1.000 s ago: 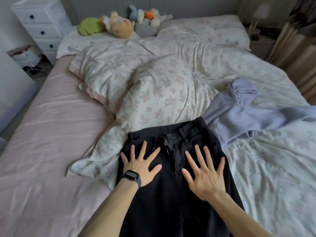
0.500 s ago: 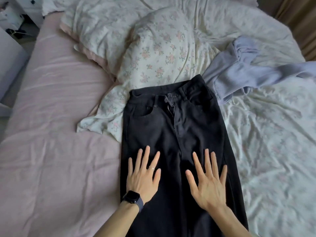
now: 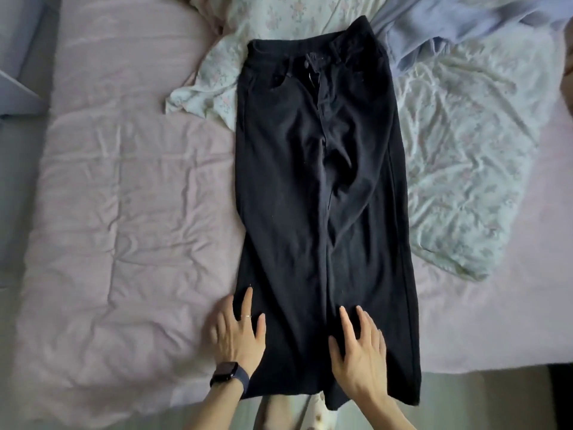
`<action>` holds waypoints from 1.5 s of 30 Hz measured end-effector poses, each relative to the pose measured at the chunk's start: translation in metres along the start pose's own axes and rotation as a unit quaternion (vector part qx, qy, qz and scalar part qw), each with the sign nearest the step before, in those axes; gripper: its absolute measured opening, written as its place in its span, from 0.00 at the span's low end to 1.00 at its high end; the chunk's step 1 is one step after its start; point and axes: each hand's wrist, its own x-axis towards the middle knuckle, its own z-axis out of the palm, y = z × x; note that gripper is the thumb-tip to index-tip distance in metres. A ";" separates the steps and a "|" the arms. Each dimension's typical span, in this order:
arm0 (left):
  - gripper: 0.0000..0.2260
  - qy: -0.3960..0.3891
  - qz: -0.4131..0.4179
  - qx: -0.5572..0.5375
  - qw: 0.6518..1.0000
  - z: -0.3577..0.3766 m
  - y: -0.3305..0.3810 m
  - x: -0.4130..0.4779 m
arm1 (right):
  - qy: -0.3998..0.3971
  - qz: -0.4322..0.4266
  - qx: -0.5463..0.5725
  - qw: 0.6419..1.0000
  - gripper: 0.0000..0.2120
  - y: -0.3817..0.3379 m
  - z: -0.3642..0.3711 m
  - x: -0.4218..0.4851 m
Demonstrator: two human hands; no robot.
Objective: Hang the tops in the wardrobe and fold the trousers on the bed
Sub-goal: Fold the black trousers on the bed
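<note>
Both flat, fingers straight — left hand (image 3: 238,332) and right hand (image 3: 359,346) press the black trousers (image 3: 319,187) near frame bottom, likely smoothing them before folding.

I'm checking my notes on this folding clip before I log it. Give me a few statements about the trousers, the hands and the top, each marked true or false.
1. The black trousers lie spread out, unfolded, on the bed. True.
2. The watch is on the right wrist. False: it is on the left wrist.
3. The left hand and the right hand rest with straight fingers on the lower legs of the trousers. True.
4. The lavender top is draped over the trouser legs. False: it lies beside the waistband, at its right.
5. The waistband is the end nearest the person. False: it is the far end.
</note>
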 end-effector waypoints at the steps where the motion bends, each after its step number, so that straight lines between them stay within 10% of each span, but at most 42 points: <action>1: 0.26 0.000 -0.010 0.000 1.000 0.003 -0.004 -0.009 | 0.020 -0.017 -0.005 1.000 0.30 0.000 0.002 -0.002; 13: 0.17 -0.038 -0.172 -0.099 0.979 0.040 -0.068 -0.109 | -0.091 0.026 -0.030 0.995 0.19 0.006 0.054 -0.081; 21: 0.17 0.018 -0.012 0.050 0.999 0.057 -0.084 -0.121 | -0.088 0.198 0.178 0.960 0.22 -0.006 0.100 -0.094; 29: 0.13 0.065 -0.037 0.149 0.986 0.086 -0.079 -0.100 | 0.021 0.137 0.230 0.963 0.12 0.011 0.128 -0.083; 37: 0.04 0.112 -0.034 -0.274 0.955 0.086 -0.111 -0.161 | 0.073 0.142 0.337 0.928 0.13 0.019 0.123 -0.130; 45: 0.06 0.003 -0.129 -0.330 0.935 0.077 -0.141 -0.177 | -0.014 0.120 0.305 0.945 0.10 0.010 0.154 -0.169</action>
